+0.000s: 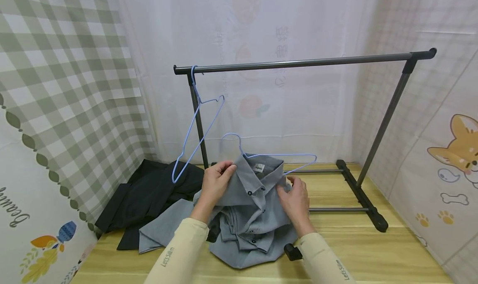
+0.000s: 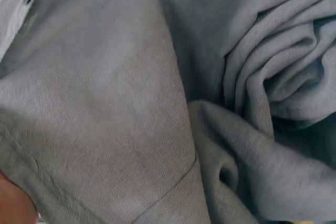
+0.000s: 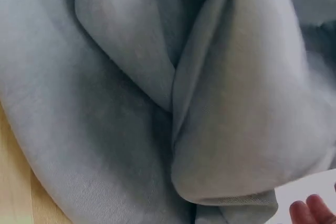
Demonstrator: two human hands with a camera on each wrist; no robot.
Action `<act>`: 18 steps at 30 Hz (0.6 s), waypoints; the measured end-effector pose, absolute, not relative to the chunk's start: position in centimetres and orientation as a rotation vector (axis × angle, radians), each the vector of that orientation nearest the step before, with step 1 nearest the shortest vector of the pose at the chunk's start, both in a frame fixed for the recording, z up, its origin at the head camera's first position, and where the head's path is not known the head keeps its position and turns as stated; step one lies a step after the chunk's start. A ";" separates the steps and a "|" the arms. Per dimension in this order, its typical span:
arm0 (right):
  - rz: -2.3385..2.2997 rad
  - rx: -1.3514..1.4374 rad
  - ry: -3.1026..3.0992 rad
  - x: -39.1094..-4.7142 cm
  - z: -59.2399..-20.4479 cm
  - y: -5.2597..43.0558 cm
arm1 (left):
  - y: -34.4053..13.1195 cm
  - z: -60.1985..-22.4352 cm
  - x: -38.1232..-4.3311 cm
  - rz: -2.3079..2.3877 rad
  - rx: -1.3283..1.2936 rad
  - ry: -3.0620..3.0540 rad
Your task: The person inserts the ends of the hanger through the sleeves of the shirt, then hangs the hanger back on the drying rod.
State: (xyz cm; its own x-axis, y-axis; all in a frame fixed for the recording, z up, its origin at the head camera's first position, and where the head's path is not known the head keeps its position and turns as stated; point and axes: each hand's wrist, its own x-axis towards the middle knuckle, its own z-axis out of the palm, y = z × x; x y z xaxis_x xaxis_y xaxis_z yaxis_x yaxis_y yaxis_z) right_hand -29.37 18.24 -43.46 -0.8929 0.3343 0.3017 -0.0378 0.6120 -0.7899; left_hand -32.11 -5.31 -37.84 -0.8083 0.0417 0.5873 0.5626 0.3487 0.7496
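Observation:
A grey button-up shirt is bunched in front of me, its collar raised and its dark buttons facing me. A light blue wire hanger lies behind the collar. Its hook rises at the left and one arm sticks out past the right shoulder; the rest is hidden by cloth. My left hand pinches the shirt by the left shoulder, beside the collar. On the other side my right hand grips the shirt's right shoulder, close under the hanger's protruding end. Folds of the shirt fill both wrist views.
A dark metal rack stands behind the shirt, with a second blue hanger hooked on the left end of its rail. Black clothing lies in a heap on the wooden table at left. Printed curtains surround the table.

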 end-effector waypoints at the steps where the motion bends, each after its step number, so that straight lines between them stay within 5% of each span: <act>1: 1.215 -0.239 -2.395 -29.4 -43.5 18.4 | -5.5 -37.8 -32.1 -1.477 -0.526 -2.152; 18: 1.422 -0.209 -2.251 -29.6 -43.2 20.7 | -8.4 -37.7 -32.6 -1.840 -0.917 -2.290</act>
